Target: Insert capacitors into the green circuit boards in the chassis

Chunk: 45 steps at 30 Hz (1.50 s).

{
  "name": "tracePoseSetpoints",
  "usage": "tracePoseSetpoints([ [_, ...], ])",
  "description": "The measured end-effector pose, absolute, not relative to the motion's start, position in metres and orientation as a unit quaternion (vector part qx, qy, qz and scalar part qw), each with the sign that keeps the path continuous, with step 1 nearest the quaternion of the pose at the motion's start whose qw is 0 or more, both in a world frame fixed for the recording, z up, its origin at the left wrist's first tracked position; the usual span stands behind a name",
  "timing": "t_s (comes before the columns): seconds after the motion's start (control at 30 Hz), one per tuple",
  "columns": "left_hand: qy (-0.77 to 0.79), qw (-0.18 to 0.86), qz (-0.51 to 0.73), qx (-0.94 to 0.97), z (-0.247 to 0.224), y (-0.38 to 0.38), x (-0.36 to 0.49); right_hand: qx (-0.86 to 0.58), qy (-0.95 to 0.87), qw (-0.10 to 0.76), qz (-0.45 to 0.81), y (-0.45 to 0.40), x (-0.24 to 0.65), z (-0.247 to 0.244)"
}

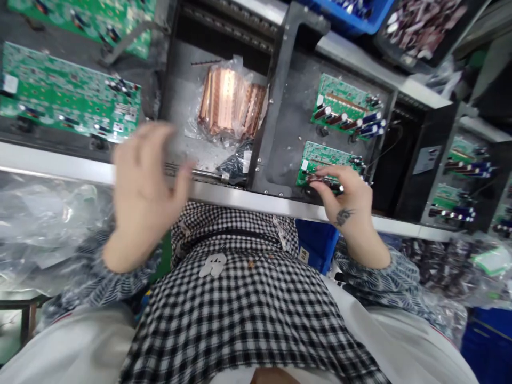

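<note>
My right hand (348,197) is over the lower small green circuit board (314,153) in the right-hand fixture. Its thumb and forefinger close around a dark brown cylindrical capacitor (311,178) at the board's front edge; whether the part is seated in the board is hidden. My left hand (142,192), blurred by motion, hovers over the metal rail beside the large green circuit board (72,96). Its thumb stands apart from the fingers, and nothing shows in it. Another small green board (340,98), with brown and blue capacitors along its front edge, lies behind the lower one.
Between the fixtures lies a plastic-wrapped bundle of copper-coloured strips (228,101). A blue bin (368,24) and a dark tray of brown parts (426,26) stand at the back right. The metal rail (228,196) runs along the front. More boards (446,194) sit farther right.
</note>
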State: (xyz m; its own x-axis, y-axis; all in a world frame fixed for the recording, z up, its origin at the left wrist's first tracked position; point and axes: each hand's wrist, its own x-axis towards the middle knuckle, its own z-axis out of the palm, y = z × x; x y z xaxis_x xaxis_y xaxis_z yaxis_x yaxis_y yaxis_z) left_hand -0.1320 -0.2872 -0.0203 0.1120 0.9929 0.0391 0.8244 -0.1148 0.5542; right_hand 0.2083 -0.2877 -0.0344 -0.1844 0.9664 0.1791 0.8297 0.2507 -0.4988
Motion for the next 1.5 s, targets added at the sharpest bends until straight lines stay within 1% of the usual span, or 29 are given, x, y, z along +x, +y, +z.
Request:
tracePoseSetpoints([
  [0.03, 0.673, 0.161, 0.168, 0.702, -0.02, -0.284, -0.147, -0.597, -0.76, 0.22, 0.134, -0.285, 0.21, -0.039],
  [0.1, 0.702, 0.166, 0.093, 0.686, -0.021, -0.278, -0.164, -0.605, -0.762, 0.196, 0.121, -0.282, 0.21, -0.045],
  [0.13, 0.702, 0.172, 0.079, 0.686, -0.022, -0.277, -0.167, -0.61, -0.761, 0.186, 0.117, -0.282, 0.209, -0.045],
  [0.27, 0.673, 0.167, 0.091, 0.714, -0.027, -0.276, -0.151, -0.615, -0.765, 0.148, 0.119, -0.283, 0.206, -0.041],
  [0.4, 0.59, 0.222, 0.098, 0.77, -0.03, -0.276, -0.111, -0.612, -0.771, 0.127, 0.125, -0.282, 0.212, -0.038],
  [0.5, 0.542, 0.238, 0.087, 0.801, -0.029, -0.274, -0.087, -0.602, -0.777, 0.13, 0.128, -0.281, 0.214, -0.04],
  [0.73, 0.473, 0.235, 0.097, 0.844, -0.029, -0.272, -0.069, -0.578, -0.8, 0.135, 0.086, -0.285, 0.211, -0.036],
  [0.83, 0.477, 0.23, 0.09, 0.843, -0.031, -0.276, -0.016, -0.568, -0.801, 0.174, 0.073, -0.299, 0.252, -0.03],
  [0.9, 0.472, 0.23, 0.08, 0.847, -0.032, -0.28, 0.035, -0.541, -0.811, 0.199, 0.099, -0.311, 0.289, -0.028],
  [1.0, 0.452, 0.238, 0.065, 0.857, -0.031, -0.288, 0.103, -0.488, -0.838, 0.188, 0.155, -0.321, 0.329, -0.03],
  [1.07, 0.437, 0.25, 0.06, 0.862, -0.03, -0.291, 0.126, -0.466, -0.85, 0.175, 0.172, -0.322, 0.333, -0.032],
  [1.23, 0.429, 0.312, 0.044, 0.846, -0.023, -0.292, 0.127, -0.465, -0.848, 0.209, 0.145, -0.315, 0.314, -0.03],
  [1.5, 0.399, 0.4, 0.041, 0.824, -0.022, -0.29, 0.131, -0.484, -0.847, 0.218, 0.047, -0.31, 0.318, -0.025],
])
